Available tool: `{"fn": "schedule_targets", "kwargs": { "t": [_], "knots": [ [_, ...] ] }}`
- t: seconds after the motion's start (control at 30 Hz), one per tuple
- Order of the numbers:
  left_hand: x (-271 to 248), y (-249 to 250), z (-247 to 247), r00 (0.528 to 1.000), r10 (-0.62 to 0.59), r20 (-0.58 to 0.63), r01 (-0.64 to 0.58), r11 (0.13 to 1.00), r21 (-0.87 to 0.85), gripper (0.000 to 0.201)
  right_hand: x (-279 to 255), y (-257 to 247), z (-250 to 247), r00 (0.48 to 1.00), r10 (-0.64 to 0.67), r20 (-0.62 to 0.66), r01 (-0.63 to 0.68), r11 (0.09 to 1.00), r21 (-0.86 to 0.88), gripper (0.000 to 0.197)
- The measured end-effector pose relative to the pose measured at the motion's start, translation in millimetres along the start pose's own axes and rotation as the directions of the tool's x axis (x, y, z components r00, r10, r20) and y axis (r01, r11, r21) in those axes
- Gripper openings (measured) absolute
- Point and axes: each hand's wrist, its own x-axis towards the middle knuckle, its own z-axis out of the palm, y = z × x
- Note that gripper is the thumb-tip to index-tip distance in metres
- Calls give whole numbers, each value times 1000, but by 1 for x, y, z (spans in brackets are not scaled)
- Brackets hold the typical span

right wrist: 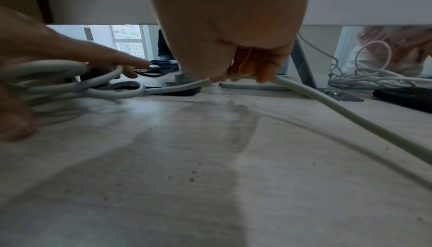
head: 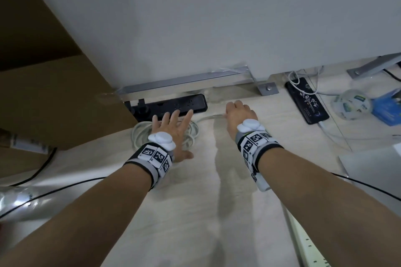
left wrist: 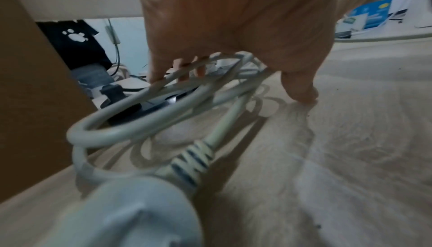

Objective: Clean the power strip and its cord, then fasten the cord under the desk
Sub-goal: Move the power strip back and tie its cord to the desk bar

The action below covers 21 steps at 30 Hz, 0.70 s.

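Note:
A black power strip lies on the pale floor against the desk's metal foot. In front of it sits a loose coil of white cord, its white plug close under my left wrist. My left hand spreads straight fingers over the coil, fingertips near the strip and thumb on the floor. My right hand is to the right of the strip. In the right wrist view its fingers curl round a stretch of the cord, which runs off to the right.
A cardboard box stands close on the left. The white desk panel hangs above. On the right lie another black strip, a clear round roll and a blue packet. A thin black cable crosses near my arms. The floor is dusty.

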Motion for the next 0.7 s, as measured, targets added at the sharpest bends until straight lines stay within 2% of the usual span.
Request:
{"fn": "schedule_targets", "kwargs": {
  "t": [0.1,0.23,0.33,0.4,0.47,0.57,0.63,0.7],
  "knots": [
    [-5,-2,5,999,53,7,-53,999,1,126,-1,6,1,996,4,86,-10,997,72,28],
    [-18,-3,4,993,85,83,-87,996,18,133,-17,7,1,994,-42,98,33,995,95,30],
    [-36,-3,5,996,84,25,-85,995,56,129,-30,3,0,992,-53,113,42,995,93,30],
    [-48,0,11,995,92,-43,-90,995,48,120,-35,1,1,990,-40,134,25,993,112,30],
    [-63,7,13,991,122,-52,-117,989,93,106,-43,-1,2,985,-30,171,9,992,123,31],
    [-85,15,16,989,110,-96,-97,986,135,67,-59,-6,4,984,-45,174,22,991,132,30],
    [-94,14,20,996,66,-61,-62,996,70,40,-70,-7,7,983,-56,177,32,990,136,29],
    [-101,10,24,1000,13,14,-13,1000,9,33,-79,-9,10,978,-71,196,45,990,133,28]
  ]
}}
